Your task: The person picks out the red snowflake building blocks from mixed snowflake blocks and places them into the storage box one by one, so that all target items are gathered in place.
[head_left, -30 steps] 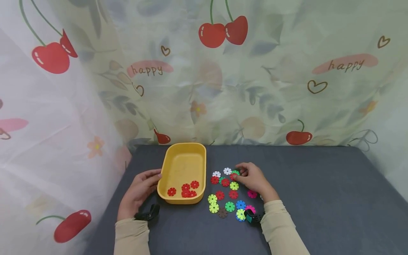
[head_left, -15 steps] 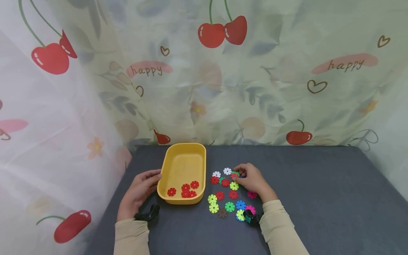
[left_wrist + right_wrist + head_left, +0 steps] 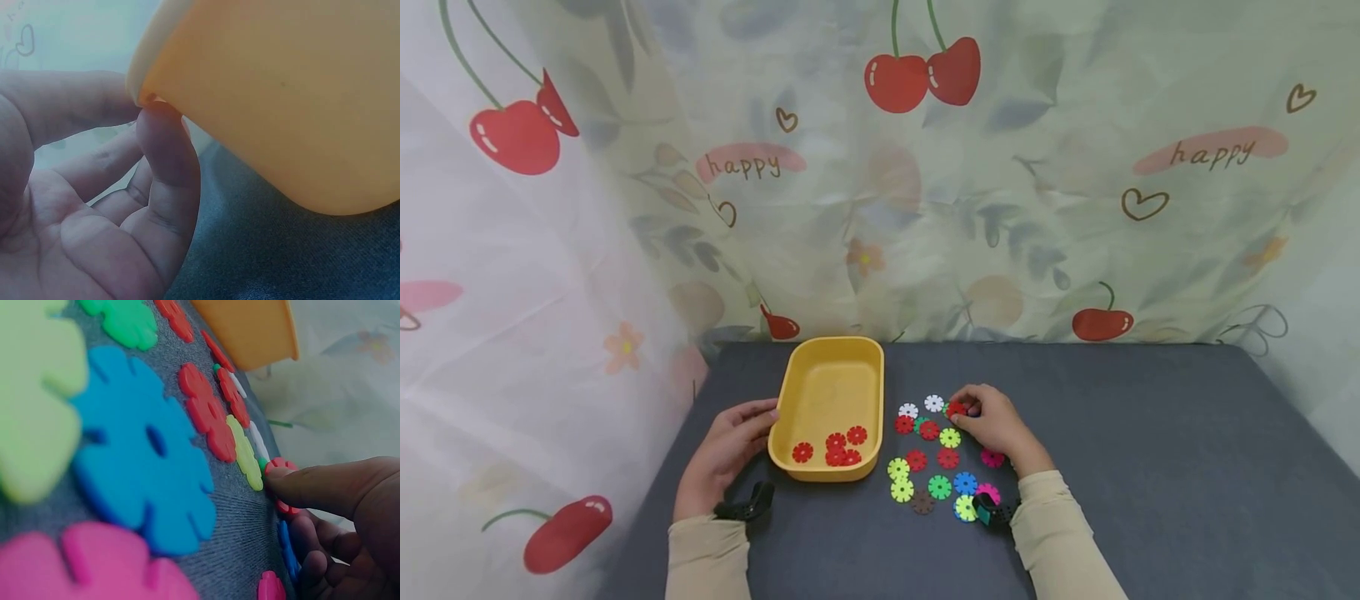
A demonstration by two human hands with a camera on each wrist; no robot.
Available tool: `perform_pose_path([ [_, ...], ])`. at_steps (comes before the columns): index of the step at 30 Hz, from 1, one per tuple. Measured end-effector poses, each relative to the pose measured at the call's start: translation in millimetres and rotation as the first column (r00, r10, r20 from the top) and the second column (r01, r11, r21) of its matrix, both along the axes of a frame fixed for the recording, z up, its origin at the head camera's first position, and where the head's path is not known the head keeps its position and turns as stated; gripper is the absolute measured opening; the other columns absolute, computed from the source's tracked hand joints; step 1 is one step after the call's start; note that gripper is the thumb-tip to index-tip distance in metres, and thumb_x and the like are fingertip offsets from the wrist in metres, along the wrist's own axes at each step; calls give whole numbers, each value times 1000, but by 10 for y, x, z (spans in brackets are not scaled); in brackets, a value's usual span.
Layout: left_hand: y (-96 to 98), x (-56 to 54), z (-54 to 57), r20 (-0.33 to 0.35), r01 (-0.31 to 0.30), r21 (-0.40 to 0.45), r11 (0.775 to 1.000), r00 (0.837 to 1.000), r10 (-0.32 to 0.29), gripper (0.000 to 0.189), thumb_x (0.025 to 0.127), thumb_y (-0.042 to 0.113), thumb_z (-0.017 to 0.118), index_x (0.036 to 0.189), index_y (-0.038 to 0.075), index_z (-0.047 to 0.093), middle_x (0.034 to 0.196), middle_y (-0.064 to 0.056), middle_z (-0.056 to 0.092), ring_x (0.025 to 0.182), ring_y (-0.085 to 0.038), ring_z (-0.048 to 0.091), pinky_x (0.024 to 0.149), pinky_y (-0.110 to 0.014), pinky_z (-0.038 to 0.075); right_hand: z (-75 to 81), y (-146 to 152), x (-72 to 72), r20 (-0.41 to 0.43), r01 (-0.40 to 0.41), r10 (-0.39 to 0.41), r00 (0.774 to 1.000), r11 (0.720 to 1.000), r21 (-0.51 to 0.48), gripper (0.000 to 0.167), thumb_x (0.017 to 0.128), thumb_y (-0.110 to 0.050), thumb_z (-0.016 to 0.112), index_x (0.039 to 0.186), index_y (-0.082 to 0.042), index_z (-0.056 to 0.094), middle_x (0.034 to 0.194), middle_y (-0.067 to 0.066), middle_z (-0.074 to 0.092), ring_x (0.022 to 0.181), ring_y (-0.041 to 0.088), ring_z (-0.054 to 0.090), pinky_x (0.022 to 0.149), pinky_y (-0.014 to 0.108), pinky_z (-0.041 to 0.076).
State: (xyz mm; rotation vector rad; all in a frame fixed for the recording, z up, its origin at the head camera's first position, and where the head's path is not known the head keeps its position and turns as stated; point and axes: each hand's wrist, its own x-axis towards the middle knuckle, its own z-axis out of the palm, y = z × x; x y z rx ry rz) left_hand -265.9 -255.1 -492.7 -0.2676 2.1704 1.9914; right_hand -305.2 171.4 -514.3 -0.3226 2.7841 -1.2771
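Observation:
In the head view, my left hand (image 3: 730, 454) is at the left side of a yellow plastic tray (image 3: 880, 392). The left wrist view shows thumb and forefinger at the lip of that tray (image 3: 281, 112), pinching its edge. My right hand (image 3: 996, 423) pinches a red snowflake disc (image 3: 956, 409) between thumb and fingers, over a green disc that is mostly hidden. Seen from the right wrist, the red disc (image 3: 282, 465) stands tilted behind the thumb, and a blue disc (image 3: 287, 550) lies under the curled fingers.
Several red discs (image 3: 836, 441) lie in the tray's near end. Between tray and right hand, loose discs are spread on the dark table (image 3: 1150, 467): white (image 3: 907, 411), yellow (image 3: 902, 489), green (image 3: 939, 487), blue (image 3: 966, 482), brown (image 3: 922, 502) and pink ones. A printed curtain (image 3: 925, 250) hangs behind.
The red disc in my right hand has tilted and shifted slightly right, off the green one, and is now pinched. My left hand and the tray stay in place.

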Motion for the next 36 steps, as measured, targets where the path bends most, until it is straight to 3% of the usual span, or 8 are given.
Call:
perform_pose_path([
  [12,-11,12,-3,1,7,12,1000,1000,-7,50,106,25,68,148,0,58,143,-19,63,109,-16,70,91,-23,59,15,1,11,-15,3,-4,1000,999,-38,14,103,-8,68,114,-6,76,96,9,69,81,17,58,74,34,49],
  [27,10,4,7,1,-2,11,1000,1000,2,51,106,25,69,148,-2,57,136,-15,68,105,-15,70,89,-24,60,75,35,7,-39,42,-48,998,988,-151,16,106,-12,64,116,-6,75,99,12,71,77,20,59,69,35,50],
  [36,17,2,-3,-5,0,19,1000,1000,0,52,105,25,70,148,-2,57,137,-14,68,106,-15,71,90,-24,60,163,-44,45,-7,51,-55,998,953,-299,22,105,-18,68,122,-6,74,106,14,72,94,34,69,76,33,54],
])
